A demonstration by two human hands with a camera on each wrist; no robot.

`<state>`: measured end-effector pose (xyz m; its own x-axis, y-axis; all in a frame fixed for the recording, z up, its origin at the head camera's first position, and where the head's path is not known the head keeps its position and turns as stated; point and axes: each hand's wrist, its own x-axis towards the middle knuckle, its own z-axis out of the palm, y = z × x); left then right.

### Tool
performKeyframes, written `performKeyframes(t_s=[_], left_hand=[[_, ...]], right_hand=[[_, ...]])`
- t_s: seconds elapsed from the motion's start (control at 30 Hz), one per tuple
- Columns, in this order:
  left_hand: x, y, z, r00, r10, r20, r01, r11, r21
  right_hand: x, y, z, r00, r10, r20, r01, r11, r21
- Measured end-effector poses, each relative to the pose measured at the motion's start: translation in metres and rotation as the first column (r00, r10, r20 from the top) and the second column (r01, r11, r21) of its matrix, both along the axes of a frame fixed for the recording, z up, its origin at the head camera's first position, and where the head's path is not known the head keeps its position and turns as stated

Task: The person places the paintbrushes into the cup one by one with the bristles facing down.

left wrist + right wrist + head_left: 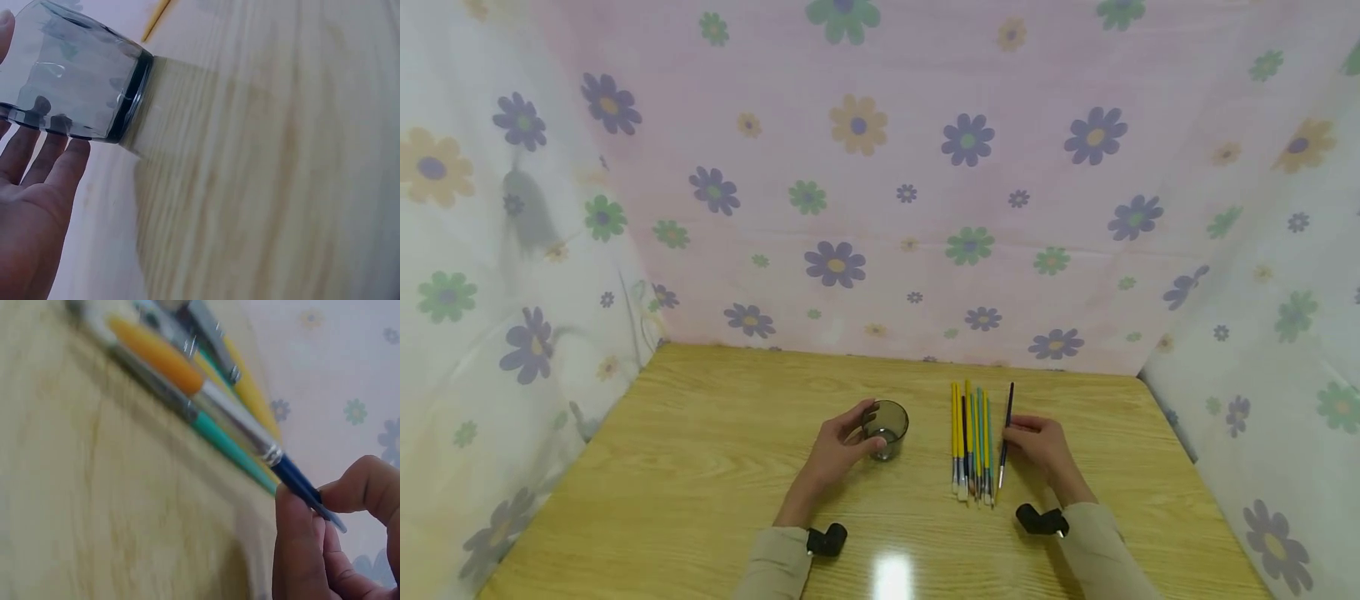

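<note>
My left hand (835, 454) holds a smoky clear drinking glass (891, 417), thumb on the near side and fingers round the far side. The glass is upright, mouth up, with its base (132, 100) at the tabletop. In my right hand (1043, 446), thumb and fingers pinch the dark blue handle of a paintbrush (1006, 433). In the right wrist view this brush shows a silver ferrule (234, 419) and orange-yellow bristles (159, 356). Just left of it lies a row of several paintbrushes (968, 433) with yellow, green and dark handles, bristles toward me.
The wood-grain table (700, 467) carries all of these things. Flowered cloth (895, 208) hangs behind it and along both sides. A black wrist camera (827, 540) sits on the left wrist, another camera (1041, 519) on the right.
</note>
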<state>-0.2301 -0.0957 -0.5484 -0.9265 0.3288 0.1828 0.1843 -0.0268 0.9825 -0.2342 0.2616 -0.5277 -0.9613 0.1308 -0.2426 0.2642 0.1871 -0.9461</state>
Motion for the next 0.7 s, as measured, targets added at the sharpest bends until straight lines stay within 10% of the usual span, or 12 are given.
performKeyframes(t_s=[0.7], left_hand=[[-0.001, -0.001, -0.003, 1.0, -0.016, 0.004, 0.016, 0.999, 0.038]], right_hand=[[0.005, -0.079, 0.023, 0.982, -0.101, -0.161, 0.028, 0.914, -0.405]])
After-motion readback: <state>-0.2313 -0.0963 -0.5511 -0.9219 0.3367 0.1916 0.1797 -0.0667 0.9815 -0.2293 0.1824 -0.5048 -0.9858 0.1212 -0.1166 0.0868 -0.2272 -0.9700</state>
